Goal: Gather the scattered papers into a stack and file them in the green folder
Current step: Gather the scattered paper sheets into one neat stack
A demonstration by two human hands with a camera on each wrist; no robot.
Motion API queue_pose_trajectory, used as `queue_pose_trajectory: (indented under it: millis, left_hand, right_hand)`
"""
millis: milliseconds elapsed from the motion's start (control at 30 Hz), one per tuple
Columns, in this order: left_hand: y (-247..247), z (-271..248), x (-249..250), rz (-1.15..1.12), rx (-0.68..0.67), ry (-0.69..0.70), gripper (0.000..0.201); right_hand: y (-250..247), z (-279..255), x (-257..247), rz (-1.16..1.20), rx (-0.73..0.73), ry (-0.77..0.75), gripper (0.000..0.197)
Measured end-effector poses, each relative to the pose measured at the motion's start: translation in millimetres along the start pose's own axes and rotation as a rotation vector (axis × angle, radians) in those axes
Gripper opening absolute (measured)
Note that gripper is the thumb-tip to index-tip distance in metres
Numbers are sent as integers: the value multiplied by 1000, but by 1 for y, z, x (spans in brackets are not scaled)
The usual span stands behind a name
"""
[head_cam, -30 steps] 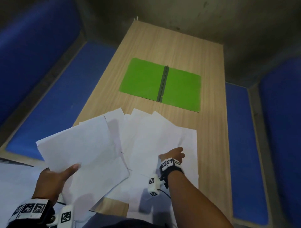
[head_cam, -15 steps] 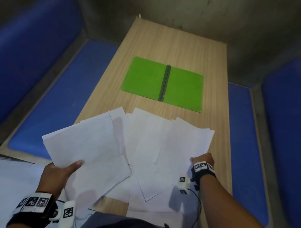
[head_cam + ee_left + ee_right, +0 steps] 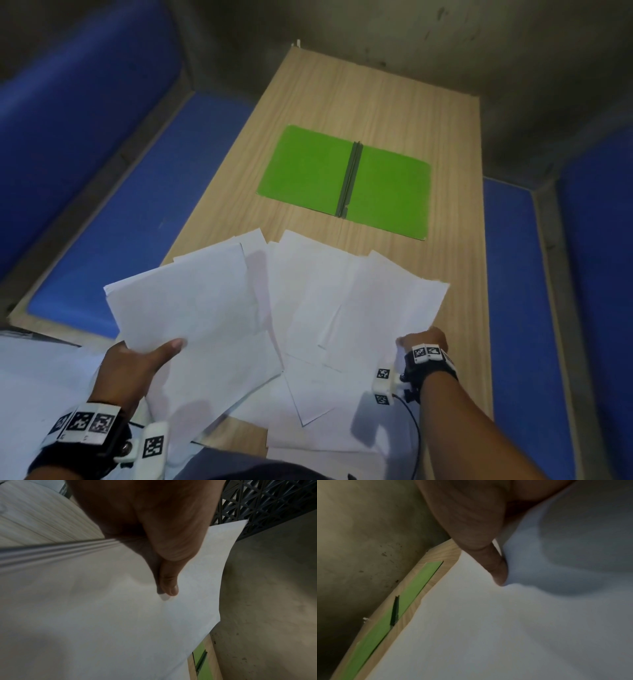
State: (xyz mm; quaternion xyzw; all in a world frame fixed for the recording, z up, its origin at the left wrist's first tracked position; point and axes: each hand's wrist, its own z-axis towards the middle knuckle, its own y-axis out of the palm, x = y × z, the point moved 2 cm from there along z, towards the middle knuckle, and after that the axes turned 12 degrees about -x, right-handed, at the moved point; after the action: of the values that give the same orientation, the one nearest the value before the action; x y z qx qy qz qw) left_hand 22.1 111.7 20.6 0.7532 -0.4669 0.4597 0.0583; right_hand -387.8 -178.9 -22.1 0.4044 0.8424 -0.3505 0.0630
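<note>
Left hand (image 3: 132, 368) grips a sheaf (image 3: 191, 308) of white sheets, thumb on top, raised over the near left of the surface (image 3: 376, 102). Right hand (image 3: 423, 341) pinches the near edge of one sheet (image 3: 387, 308) at the right of the spread; its thumb presses on top in the right wrist view. Remaining papers (image 3: 308, 291) lie fanned and overlapping between the hands. Folder (image 3: 308, 168) lies open flat, beyond the papers, apart from them

White papers (image 3: 308, 301) fanned, overlapping at the near table end; green folder (image 3: 346, 181) open flat beyond.
</note>
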Motion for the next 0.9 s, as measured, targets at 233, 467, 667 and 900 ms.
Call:
queue_pose_trajectory:
  millis: [233,467,667,900]
  left_hand:
    - [3,-5,2,13,-9,27,49]
    - [8,-7,5,12,-36,11,45]
    - [8,-5,5,-10,-37,17,45]
    - [10,-7,7,-14,-28,46,35]
  right_hand:
    - [-44,-41,1,315,114,-252,42]
    - [-84,-69,-8,715,70,-277,58]
    - [-11,-51,-46,651,-42,-341,46]
    - [92,-15,-76,-133,-166,-300,64]
